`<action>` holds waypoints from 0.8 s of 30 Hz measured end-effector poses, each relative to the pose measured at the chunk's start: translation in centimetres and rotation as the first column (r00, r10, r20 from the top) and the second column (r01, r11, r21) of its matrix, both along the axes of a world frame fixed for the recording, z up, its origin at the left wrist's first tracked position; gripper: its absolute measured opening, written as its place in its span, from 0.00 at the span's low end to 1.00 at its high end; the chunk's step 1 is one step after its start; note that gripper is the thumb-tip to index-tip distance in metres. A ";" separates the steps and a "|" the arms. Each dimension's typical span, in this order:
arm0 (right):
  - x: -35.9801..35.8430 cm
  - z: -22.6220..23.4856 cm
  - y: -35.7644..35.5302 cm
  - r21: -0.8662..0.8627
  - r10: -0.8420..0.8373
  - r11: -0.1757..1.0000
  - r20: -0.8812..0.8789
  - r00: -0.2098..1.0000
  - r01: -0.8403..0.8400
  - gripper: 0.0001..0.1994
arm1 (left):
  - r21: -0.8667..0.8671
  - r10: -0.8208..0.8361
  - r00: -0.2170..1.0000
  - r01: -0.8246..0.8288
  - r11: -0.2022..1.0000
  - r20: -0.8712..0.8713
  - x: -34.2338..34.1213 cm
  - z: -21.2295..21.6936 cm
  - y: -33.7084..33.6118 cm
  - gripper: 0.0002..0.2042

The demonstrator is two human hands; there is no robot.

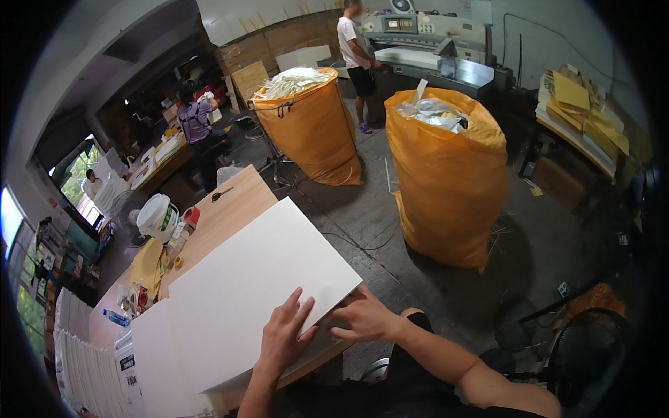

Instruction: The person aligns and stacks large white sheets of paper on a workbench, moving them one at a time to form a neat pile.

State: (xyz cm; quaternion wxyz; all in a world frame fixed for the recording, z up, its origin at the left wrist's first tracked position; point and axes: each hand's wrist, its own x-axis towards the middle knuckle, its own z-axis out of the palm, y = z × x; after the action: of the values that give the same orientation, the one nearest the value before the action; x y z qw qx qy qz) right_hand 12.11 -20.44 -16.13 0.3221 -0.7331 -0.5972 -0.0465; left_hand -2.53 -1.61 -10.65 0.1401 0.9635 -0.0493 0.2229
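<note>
Left hand: lies flat on the white sheet, fingers spread, not clenched.
Right hand: grips the sheet's near right corner, fingers curled at the edge.
Sheet: large, white, rectangular; lifted at the near edge, over a stack of similar sheets on the table.
Table: wooden, runs away to the left; carries a white bucket, scissors and small clutter on its left edge.
Floor: grey concrete, right of the table.
Sacks: two tall orange ones stuffed with paper scraps, one near, one farther.
Person: stands at a grey machine at the back.
Second person: works at a far left bench.
</note>
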 end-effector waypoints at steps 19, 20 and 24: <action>4.5 5.9 -1.8 -0.207 -0.340 0.938 -0.393 0.854 0.278 0.21 | -0.073 0.114 0.993 -0.112 0.991 0.018 1.6 0.5 1.0 0.27; 3.9 6.2 -1.1 -0.129 -0.353 0.936 -0.378 0.856 0.328 0.20 | -0.118 0.109 0.994 -0.112 0.987 -0.030 1.7 1.3 0.8 0.27; 2.5 5.1 1.6 0.133 -0.129 0.911 -0.807 0.576 0.391 0.20 | -0.108 -0.005 0.999 0.000 0.994 -0.041 2.1 2.4 1.6 0.30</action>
State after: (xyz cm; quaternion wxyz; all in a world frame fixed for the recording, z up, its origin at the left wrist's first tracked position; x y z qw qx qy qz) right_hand 14.58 -18.87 -11.07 0.6454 -0.7020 -0.2660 0.1411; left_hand -0.45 -0.05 -8.28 0.1932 0.9588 -0.0355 0.2051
